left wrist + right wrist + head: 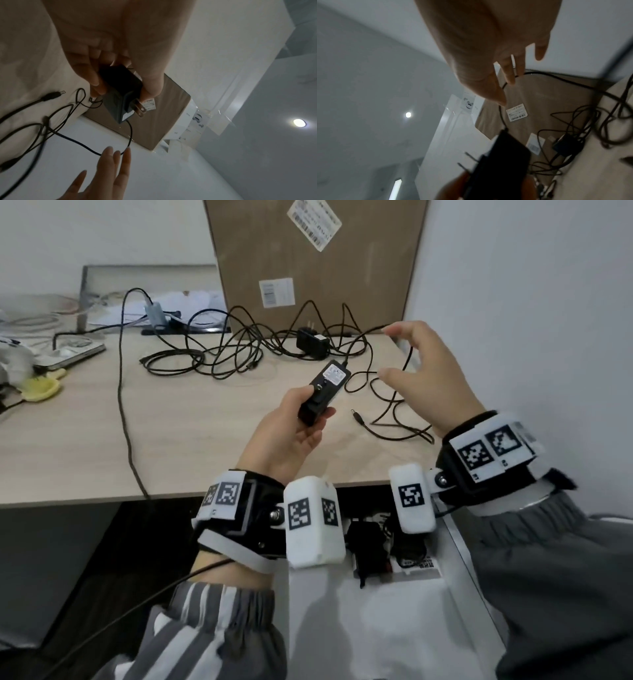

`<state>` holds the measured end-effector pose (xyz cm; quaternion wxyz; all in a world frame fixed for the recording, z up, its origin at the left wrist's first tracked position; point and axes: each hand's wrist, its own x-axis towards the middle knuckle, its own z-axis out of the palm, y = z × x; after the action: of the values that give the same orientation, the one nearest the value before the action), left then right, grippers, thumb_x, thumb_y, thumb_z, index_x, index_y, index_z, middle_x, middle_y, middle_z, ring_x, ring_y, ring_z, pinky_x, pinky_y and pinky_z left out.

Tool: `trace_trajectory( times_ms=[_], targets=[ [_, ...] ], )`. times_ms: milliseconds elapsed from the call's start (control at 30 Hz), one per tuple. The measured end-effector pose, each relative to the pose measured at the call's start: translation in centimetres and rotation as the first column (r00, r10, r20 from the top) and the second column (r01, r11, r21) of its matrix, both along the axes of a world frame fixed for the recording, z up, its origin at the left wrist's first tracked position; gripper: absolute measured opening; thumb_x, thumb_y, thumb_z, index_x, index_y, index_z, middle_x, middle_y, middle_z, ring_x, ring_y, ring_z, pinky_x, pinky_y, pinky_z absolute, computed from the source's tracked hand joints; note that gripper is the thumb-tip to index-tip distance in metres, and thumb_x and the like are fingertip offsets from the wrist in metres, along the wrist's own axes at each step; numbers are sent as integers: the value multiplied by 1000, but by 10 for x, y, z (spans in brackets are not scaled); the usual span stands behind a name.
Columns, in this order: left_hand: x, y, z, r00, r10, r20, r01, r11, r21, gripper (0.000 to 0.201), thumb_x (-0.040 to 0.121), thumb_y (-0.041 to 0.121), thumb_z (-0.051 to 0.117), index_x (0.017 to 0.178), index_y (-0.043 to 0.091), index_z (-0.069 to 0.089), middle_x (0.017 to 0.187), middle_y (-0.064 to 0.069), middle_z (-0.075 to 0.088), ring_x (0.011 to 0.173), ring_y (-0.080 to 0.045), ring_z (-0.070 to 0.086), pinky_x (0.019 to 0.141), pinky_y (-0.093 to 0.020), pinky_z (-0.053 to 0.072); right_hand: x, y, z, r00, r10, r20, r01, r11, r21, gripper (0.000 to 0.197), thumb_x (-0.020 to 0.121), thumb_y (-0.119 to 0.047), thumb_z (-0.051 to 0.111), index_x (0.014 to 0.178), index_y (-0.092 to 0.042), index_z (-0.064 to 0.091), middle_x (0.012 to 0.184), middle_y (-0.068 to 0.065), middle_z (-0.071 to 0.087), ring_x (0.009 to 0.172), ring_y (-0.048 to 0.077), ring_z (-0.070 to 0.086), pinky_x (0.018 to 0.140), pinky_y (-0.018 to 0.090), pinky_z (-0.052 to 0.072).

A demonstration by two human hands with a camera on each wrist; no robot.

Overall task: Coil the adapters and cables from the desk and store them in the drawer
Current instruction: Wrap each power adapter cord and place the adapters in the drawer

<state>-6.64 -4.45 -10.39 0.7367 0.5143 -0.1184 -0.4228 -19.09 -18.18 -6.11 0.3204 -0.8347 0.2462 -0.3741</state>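
Observation:
My left hand (313, 409) grips a black power adapter (323, 392) above the desk, thumb on top and fingers underneath; its two prongs (139, 109) stick out. The adapter's thin black cable (394, 405) loops over the desk to a barrel plug (356, 416). To the right of the adapter my right hand (394, 352) hovers with fingers spread and nearly straight, the cable (503, 86) running against the fingertips. A second black adapter (311, 342) lies further back among tangled black cables (222, 354). Below the desk edge the white drawer (459, 542) stands open with black adapters (370, 549) inside.
A tall cardboard box (315, 261) leans against the wall behind the cables. A long dark cable (125, 412) crosses the desk and hangs over its front edge. At the far left lie a white device (72, 350), a yellow object (39, 386) and papers.

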Motion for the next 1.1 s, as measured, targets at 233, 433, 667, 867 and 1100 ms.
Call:
trace_trajectory(
  times_ms=[233,433,667,867,1100],
  targets=[
    [7,-3,-3,990,68,-126,-76,995,-63,20,93,20,59,100,1,61,105,-16,61,69,-10,59,58,-14,53,19,-13,4,994,-95,58,109,934,-340,26,78,-19,64,104,-20,61,114,-3,51,109,13,47,94,25,35],
    [15,-7,-5,977,98,-191,-127,981,-145,21,92,9,60,111,0,57,109,-18,59,89,-19,61,68,-18,57,27,-16,-2,984,65,-168,-83,992,-100,22,91,-22,61,112,-17,64,90,6,66,66,-3,57,62,2,37],
    [20,-13,-4,990,79,-116,-101,975,-197,15,93,7,58,108,5,58,109,-15,62,97,-22,60,75,-20,57,24,-13,11,968,13,-251,-48,990,-133,18,93,-30,57,97,-17,70,60,-1,60,48,-4,49,53,12,34],
    [20,-18,-7,992,80,-94,-99,972,-213,19,98,8,49,115,3,57,106,-13,62,94,-21,59,85,-28,55,29,5,16,961,178,-213,-190,981,-37,22,96,-16,51,113,-18,65,73,-7,68,51,-2,50,58,8,37],
    [20,-20,-13,984,152,-90,-168,964,-207,36,95,11,56,130,2,52,119,-16,62,100,-22,61,86,-29,56,40,19,7,917,265,-298,-299,951,-75,24,94,-10,49,108,-16,68,84,-6,71,57,2,52,62,21,45]
  ],
)
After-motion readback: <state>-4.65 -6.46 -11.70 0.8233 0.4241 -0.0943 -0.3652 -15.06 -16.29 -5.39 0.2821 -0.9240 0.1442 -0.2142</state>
